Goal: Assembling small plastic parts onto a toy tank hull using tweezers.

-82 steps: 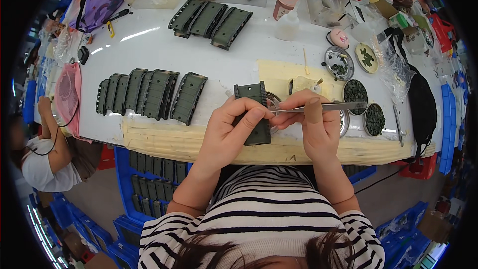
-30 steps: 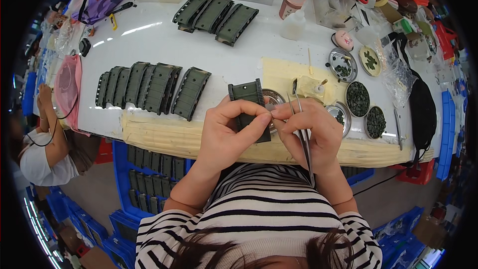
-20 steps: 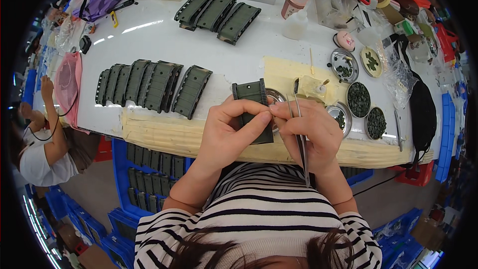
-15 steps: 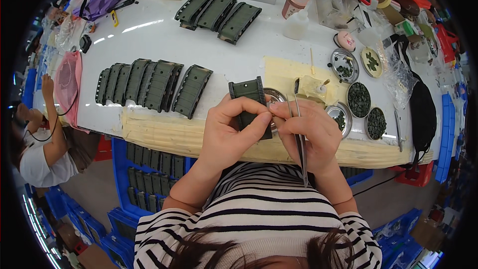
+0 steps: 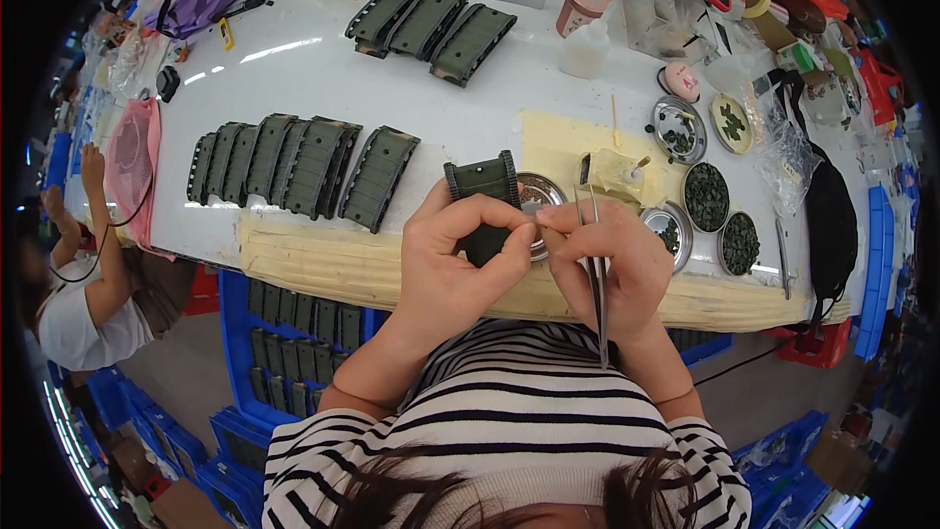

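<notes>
My left hand [image 5: 455,260] grips a dark green ribbed plastic part [image 5: 482,188] upright at the near edge of the white table [image 5: 294,78]. My right hand [image 5: 612,264] holds metal tweezers [image 5: 597,274], their length pointing back toward my body. Thumb and forefinger of both hands meet at the part's right edge, pinching something too small to make out. A small round metal dish [image 5: 540,194] lies just behind the fingertips.
A row of green parts [image 5: 294,167] lies left of my hands; three more [image 5: 431,24] sit further back. Round dishes of small dark pieces [image 5: 705,196] stand to the right, with a white bottle [image 5: 586,47]. Another person [image 5: 88,274] sits at left. Blue crates [image 5: 294,323] are below.
The tweezers, earlier held level across the part, have swung to point down toward my body. Both hands' fingertips have come together at the part's right edge.
</notes>
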